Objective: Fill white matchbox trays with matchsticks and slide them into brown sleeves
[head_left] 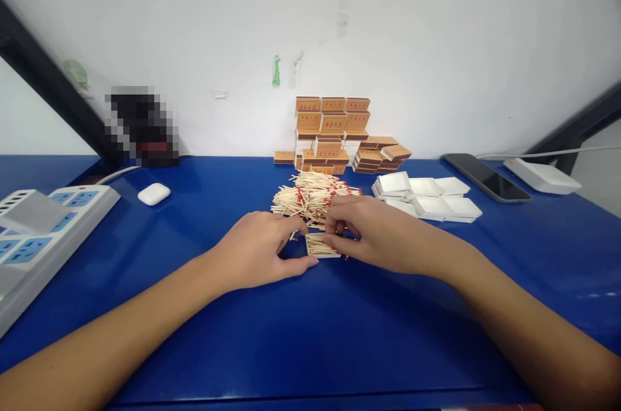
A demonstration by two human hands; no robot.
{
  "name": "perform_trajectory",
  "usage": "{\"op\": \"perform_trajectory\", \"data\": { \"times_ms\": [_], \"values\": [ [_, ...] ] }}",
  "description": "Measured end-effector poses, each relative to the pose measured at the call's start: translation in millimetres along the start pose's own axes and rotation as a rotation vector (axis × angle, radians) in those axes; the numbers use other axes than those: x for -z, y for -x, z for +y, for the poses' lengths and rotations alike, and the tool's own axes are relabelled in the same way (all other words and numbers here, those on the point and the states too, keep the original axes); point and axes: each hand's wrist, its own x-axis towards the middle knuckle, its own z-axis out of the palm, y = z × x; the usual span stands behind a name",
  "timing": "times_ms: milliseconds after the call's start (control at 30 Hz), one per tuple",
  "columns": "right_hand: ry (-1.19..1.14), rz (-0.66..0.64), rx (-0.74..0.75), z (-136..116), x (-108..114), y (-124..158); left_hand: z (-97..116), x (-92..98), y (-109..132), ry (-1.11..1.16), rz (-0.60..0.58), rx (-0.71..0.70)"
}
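A small white matchbox tray (324,255) filled with wooden matches (317,244) lies on the blue table in front of me. The thumb and fingers of my left hand (264,249) grip the tray's left end. Over its right part, my right hand (366,230) is closed in a pinch on matches, hiding much of that end. Just behind the tray is a big loose pile of red-tipped matches (301,197). A few strays lie close to the tray, with red heads showing by my right fingers.
Orange-brown matchboxes (333,122) are stacked against the wall, with more boxes (381,155) beside them. White empty trays (431,207) sit right of the pile. Further right lie a phone (485,178) and a white device (542,176). Leftward are a white earbud case (154,194) and a power strip (92,204).
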Motion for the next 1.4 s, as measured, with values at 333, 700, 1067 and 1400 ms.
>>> {"op": "perform_trajectory", "data": {
  "times_ms": [333, 700, 1067, 1400],
  "values": [
    [0.035, 0.017, 0.007, -2, -2, -1, 1, 1.1, 0, 0.005, -0.025, 0.016],
    [0.003, 0.002, 0.045, -2, -8, -5, 1, 0.8, 0, -0.001, -0.022, -0.003],
    [0.072, -0.013, 0.053, -2, 4, -1, 1, 1.3, 0, -0.002, -0.017, -0.001],
    [-0.078, -0.145, -0.038, 1, 8, 8, 1, 1.3, 0, -0.001, -0.010, -0.012]
  ]
}}
